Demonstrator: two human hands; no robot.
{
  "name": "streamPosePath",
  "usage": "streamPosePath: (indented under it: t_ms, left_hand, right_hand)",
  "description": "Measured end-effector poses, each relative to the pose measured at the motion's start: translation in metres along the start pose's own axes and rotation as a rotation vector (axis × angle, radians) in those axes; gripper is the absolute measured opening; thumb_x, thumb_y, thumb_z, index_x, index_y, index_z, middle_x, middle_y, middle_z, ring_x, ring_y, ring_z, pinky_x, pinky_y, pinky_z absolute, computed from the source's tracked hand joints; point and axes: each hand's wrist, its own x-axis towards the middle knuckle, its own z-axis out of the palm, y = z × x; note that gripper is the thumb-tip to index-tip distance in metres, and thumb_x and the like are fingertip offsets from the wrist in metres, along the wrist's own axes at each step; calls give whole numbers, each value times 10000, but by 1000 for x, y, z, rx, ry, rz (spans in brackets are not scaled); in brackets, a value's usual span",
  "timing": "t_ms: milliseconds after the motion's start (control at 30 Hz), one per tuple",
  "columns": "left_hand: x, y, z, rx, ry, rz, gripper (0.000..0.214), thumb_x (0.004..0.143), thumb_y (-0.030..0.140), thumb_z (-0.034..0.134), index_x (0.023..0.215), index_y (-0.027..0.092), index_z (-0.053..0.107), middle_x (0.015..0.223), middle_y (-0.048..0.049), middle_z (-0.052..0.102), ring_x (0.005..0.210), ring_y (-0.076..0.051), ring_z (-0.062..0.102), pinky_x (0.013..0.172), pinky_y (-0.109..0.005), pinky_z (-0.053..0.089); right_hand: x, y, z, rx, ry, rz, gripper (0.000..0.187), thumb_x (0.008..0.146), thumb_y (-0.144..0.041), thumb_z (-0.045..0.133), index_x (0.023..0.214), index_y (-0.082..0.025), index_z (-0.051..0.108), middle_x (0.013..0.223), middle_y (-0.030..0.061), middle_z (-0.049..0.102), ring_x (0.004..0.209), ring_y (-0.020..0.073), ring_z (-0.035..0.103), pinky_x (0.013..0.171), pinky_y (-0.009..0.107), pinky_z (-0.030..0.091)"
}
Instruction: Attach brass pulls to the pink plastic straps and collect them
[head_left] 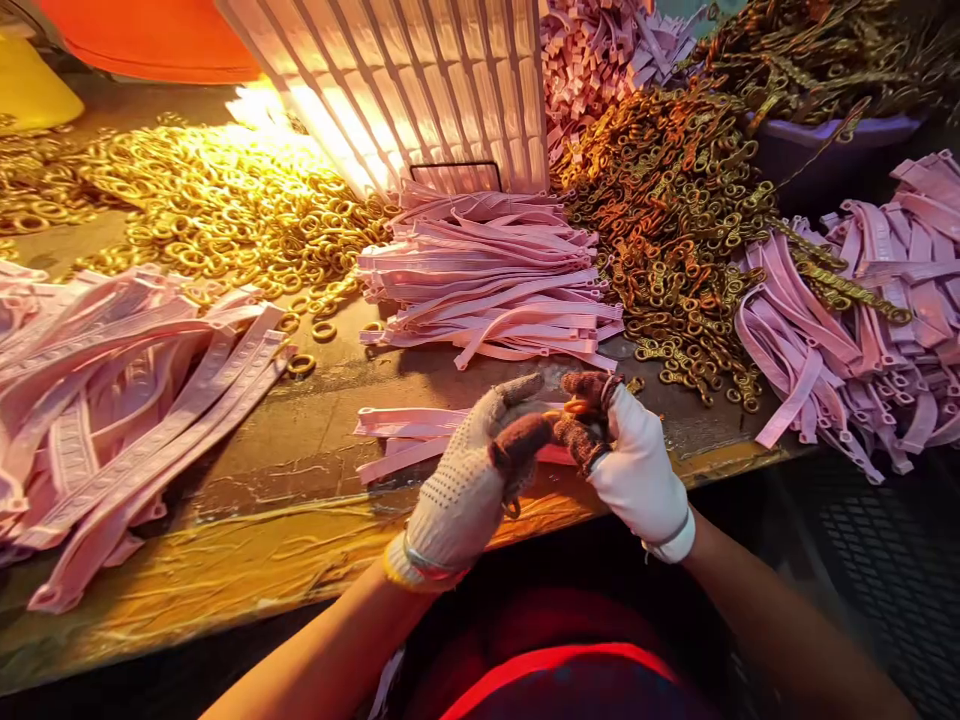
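My left hand (472, 465), in a knitted glove with grip dots and a brown-wrapped thumb, is closed over the table's front edge. A small gold ring end (511, 508) hangs below its fingers; the rest of that piece is hidden. Close against it, my right hand (634, 455), in a white glove with brown-wrapped fingertips, pinches a gold ring (576, 407) between thumb and fingers. Several pink straps (409, 425) lie flat on the table behind and under the hands.
A bundle of pink straps (495, 270) lies mid-table before a ribbed plastic bin (420, 90). Gold rings (225, 190) heap at left, gold hook pieces (667, 220) at right. More pink straps pile up at left (142, 400) and right (885, 310). A purple basin (825, 150) stands behind.
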Motion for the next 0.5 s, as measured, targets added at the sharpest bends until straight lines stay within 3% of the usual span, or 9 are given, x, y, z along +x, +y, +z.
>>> streamPosePath:
  t_ms: [100,167,233,333,433,500]
  left_hand:
    - [-2,-6,-9,8,13,3,532,817,326,793,1284,169,593,824,-12,653,442,-15,350,375,-138,250]
    - [-2,-7,-12,8,2,-41,517,856,333,750,1316,166,584,779,-13,652,419,-16,324,360,-135,214]
    - [-1,-5,-13,11,-44,-111,539,878,330,717,1371,175,563,698,-2,637,389,-19,295,353,-136,175]
    - [1,0,-13,1,-163,-217,548,801,288,776,1310,166,614,679,-19,649,412,-50,416,371,-141,212]
    - [2,3,-12,-3,-247,-263,459,747,300,799,1173,173,686,671,-34,653,467,-101,519,387,-165,249]
    - [0,4,-12,67,-216,-230,440,781,353,770,1181,193,682,648,-32,649,449,-109,499,382,-183,240]
  right_hand:
    - [-3,-3,-3,132,-51,105,276,949,-259,650,1220,-235,601,1048,24,709,901,160,693,831,277,591]
    - [-5,-4,-8,130,-148,86,296,983,-257,597,1277,-237,576,1115,45,700,969,177,688,894,315,581]
    - [-5,-2,-16,-3,-220,-22,376,1003,-218,525,1378,-239,513,1230,80,664,1098,206,654,1001,375,533]
    - [-4,4,-24,-256,-288,-276,500,948,-163,513,1442,-198,448,1318,136,603,1209,253,589,1053,417,481]
    - [-4,5,-26,-444,-346,-479,417,889,-166,519,1305,-148,542,1125,134,653,1033,263,630,904,396,528]
    - [-4,3,-26,-600,-348,-533,306,878,-189,503,1161,-131,603,966,119,659,877,261,623,784,385,522]
